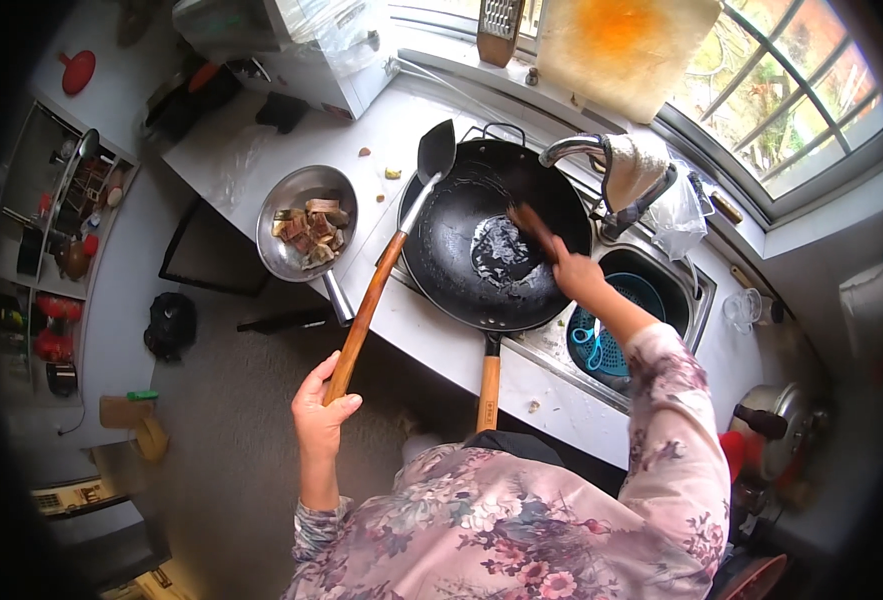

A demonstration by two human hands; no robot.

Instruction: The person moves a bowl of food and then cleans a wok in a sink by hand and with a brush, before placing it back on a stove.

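Observation:
My left hand (323,409) grips the lower end of a wok spatula's (383,285) long wooden handle. Its dark blade tilts up over the left rim of a black wok (437,251). Inside the wok, my right hand (582,276) holds a wooden-handled brush (533,227), whose head is at the whitish, foamy liquid (497,259) in the bottom. The wok's wooden handle (489,386) points toward my body. Left of the spatula, a long-handled steel ladle-like pan (267,244) contains brown chunks, apparently meat (320,231).
Right of the wok is a sink (700,304) with a teal basket (621,360) and blue-handled scissors (591,346). A faucet (610,225) draped with a cloth (632,172) stands close to the wok's right rim. Food scraps (392,173) lie on the white counter (430,319).

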